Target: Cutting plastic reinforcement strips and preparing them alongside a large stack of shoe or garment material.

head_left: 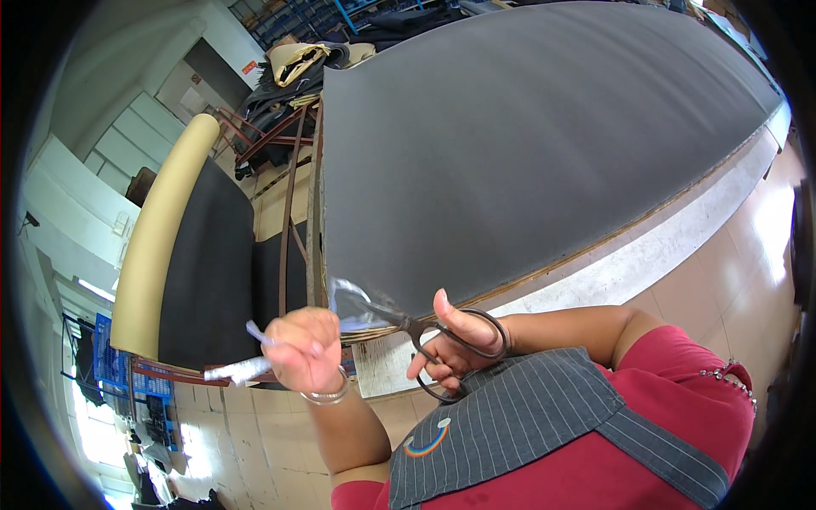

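Note:
My left hand [302, 350] is closed in a fist around a strip of clear, whitish plastic [238, 371]. One end of the strip sticks out to the left of the fist, and a loop of similar film shows on the right, by the scissor blades. My right hand [455, 350] grips a pair of dark metal scissors [414, 325], with fingers and thumb at the large handle loops. The blades point up and left toward the film, close to my left hand. Blur hides whether they touch or cut it. Both hands are just in front of the table's near left corner.
A wide dark grey sheet [527, 144] covers the large table, above its pale front edge [612, 297]. To the left stands a big cream-and-black roll [170, 246]. Beside the table is a reddish-brown metal frame [291, 204]. Folded dark and cream material [293, 68] is piled behind.

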Demonstrator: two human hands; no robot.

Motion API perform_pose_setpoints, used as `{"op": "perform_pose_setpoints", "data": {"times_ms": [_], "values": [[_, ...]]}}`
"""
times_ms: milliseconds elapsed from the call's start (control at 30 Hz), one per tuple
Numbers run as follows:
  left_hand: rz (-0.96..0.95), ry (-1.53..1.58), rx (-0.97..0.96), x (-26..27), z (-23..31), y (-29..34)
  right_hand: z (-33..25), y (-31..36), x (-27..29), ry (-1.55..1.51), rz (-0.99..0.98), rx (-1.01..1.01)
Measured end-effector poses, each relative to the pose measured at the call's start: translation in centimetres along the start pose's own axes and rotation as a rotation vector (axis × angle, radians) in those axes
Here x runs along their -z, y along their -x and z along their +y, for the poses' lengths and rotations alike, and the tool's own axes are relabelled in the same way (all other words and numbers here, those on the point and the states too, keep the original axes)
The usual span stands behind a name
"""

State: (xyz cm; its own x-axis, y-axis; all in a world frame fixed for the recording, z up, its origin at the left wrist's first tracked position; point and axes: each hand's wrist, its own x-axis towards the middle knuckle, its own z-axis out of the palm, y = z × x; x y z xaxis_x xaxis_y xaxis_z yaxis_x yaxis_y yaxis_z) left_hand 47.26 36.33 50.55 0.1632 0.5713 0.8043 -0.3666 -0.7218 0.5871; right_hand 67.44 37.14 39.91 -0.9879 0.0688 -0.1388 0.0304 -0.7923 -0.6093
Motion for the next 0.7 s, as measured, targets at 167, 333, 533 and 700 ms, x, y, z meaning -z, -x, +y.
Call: {"op": "perform_pose_setpoints", "data": {"times_ms": [167,333,533,700], "values": [[-0.067,-0.075,-0.025,-1.1,1.5,2.0,-0.4,0.2,2.6,-0.15,0.029,0.163],[0.01,-0.095,-0.001,-0.7,2.1,4.3,-0.4,1.0,1.5,-0.124,0.146,0.172],[0.402,-0.081,0.353,-1.0,1.5,9.1,0.3,0.7,2.5,-0.098,0.335,0.224],[0.585,-0.082,0.74,-2.6,1.1,12.1,-0.4,1.3,4.3,0.263,0.507,0.344]]}}
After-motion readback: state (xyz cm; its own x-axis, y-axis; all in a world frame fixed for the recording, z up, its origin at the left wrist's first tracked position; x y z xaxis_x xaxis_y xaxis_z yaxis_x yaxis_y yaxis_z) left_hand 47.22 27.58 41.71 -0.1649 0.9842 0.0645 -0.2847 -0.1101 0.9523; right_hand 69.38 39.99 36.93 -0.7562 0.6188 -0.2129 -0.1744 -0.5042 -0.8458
